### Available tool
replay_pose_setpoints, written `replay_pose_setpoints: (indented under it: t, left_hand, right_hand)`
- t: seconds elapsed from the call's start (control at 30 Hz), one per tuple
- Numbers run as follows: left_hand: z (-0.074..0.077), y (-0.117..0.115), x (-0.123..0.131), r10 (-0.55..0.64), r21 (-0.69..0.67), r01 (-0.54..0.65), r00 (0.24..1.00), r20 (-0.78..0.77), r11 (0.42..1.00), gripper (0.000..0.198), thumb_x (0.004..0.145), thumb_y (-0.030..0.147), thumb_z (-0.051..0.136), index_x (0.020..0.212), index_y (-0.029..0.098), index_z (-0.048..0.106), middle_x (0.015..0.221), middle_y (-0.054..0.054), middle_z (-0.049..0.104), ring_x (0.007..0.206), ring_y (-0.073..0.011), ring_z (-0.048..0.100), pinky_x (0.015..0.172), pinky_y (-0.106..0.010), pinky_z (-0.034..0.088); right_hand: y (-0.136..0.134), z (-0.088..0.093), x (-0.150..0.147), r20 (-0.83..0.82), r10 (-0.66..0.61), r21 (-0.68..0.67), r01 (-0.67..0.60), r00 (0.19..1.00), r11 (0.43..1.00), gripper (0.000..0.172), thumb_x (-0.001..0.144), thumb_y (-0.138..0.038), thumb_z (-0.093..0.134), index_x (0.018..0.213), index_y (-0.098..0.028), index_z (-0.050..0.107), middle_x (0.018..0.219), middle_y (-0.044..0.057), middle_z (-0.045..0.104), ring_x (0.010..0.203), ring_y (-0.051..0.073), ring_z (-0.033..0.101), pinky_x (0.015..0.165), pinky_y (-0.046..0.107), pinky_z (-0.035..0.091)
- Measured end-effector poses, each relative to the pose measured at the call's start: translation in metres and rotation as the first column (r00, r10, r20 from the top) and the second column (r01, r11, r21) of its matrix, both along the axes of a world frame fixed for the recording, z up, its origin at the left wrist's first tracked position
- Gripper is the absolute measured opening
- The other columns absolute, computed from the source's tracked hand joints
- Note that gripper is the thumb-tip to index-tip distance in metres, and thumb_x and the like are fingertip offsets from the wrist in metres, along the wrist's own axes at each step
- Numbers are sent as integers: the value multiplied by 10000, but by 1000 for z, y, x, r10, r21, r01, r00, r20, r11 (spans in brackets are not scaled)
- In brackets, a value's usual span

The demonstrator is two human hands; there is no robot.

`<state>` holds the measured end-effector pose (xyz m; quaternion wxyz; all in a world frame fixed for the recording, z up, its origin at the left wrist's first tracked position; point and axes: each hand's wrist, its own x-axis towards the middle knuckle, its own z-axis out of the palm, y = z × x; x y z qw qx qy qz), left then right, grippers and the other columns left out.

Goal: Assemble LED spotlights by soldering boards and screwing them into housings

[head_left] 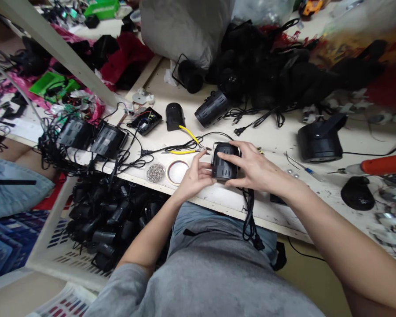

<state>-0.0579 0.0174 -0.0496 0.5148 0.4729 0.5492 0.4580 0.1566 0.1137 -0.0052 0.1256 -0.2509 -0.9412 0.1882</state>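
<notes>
Near the front edge of the white workbench (pixel 267 154), a black slotted plastic housing (pixel 225 164) is between my two hands. My left hand (pixel 197 175) grips it from the left side. My right hand (pixel 247 164) wraps its top and right side, fingers curved over it. A black power cord (pixel 249 211) hangs from it over the bench edge. Left of my hands lie yellow-handled pliers (pixel 186 141), their jaws close to my left fingertips. A round dish of small screws (pixel 155 172) and a roll of tape (pixel 177 171) stand beside my left hand.
Behind are a half shell (pixel 175 116), another black housing (pixel 211 108) and a dark pile of parts (pixel 277 70). An orange-handled electric screwdriver (pixel 383 164) lies right, near a black lamp housing (pixel 320 138). Below left, a white crate (pixel 49 255) holds black housings. Another person's leg (pixel 16 189) is at left.
</notes>
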Motion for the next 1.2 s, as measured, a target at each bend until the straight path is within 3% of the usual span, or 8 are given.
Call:
replay_pose_setpoints:
  t: [0.2,0.3,0.43,0.53,0.67,0.77,0.93,1.2]
  left_hand:
    - [27,42,16,71,-133,-114,953,-295,985,1094,605,470,903,1510,186,359,1226,-157,646,1146,-335,631,1031,-508,474]
    - [31,50,22,70,-151,-123,946,-316,981,1086,604,427,898,1513,170,362,1218,-137,643,1148,-326,626,1036,-480,470]
    - [31,48,21,97,-153,-138,964,-249,979,1051,630,432,868,1514,194,353,1116,-100,647,1003,-270,651,944,-442,509]
    - [27,43,23,162,-136,-192,965,-205,972,1034,595,413,872,1482,194,389,1008,-58,636,927,-237,644,883,-397,516]
    - [23,35,34,282,-109,-277,959,25,955,977,638,417,821,1472,186,368,947,-36,656,891,-211,665,821,-337,521]
    - [26,27,37,257,-61,-249,948,190,966,835,645,400,812,1389,219,479,1026,-48,702,968,-215,680,869,-336,529]
    - [34,17,33,70,-131,-25,935,347,991,574,590,455,851,1051,155,685,1004,-97,753,973,-286,711,890,-415,571]
    - [28,10,48,324,-241,-236,831,453,941,437,446,278,879,836,144,734,789,-33,765,713,-213,711,746,-344,606]
  right_hand:
    - [2,2,4,-35,-50,-106,46,998,993,829,699,-547,838,1437,-289,563,1524,175,410,1438,429,382,1117,659,418]
    - [-1,6,8,-154,-162,-240,123,975,963,671,824,-614,693,1409,-306,579,1480,139,495,1407,361,457,1124,608,433]
    - [-22,-1,15,-278,-621,-456,469,733,756,539,993,-619,371,1332,-263,592,1235,123,692,1164,278,660,996,521,536]
    - [-47,-13,10,-163,-703,-551,528,692,647,605,978,-658,353,1388,-242,512,936,92,767,897,293,742,826,483,586]
    - [-69,-13,-8,-115,-656,-549,503,746,668,815,910,-663,501,1545,-191,306,981,138,780,883,355,756,746,478,585]
    - [-72,-2,-18,-79,-684,-554,539,725,635,942,810,-636,655,1537,-143,314,1128,198,748,1011,395,733,801,515,585]
    - [-76,6,-17,-278,-657,-547,446,701,708,729,742,-502,739,1362,-187,522,1276,163,694,1149,341,685,940,494,567]
    - [-80,-2,-18,-302,-644,-538,432,702,724,666,738,-458,759,1295,-137,583,1248,171,702,1137,323,681,962,468,554]
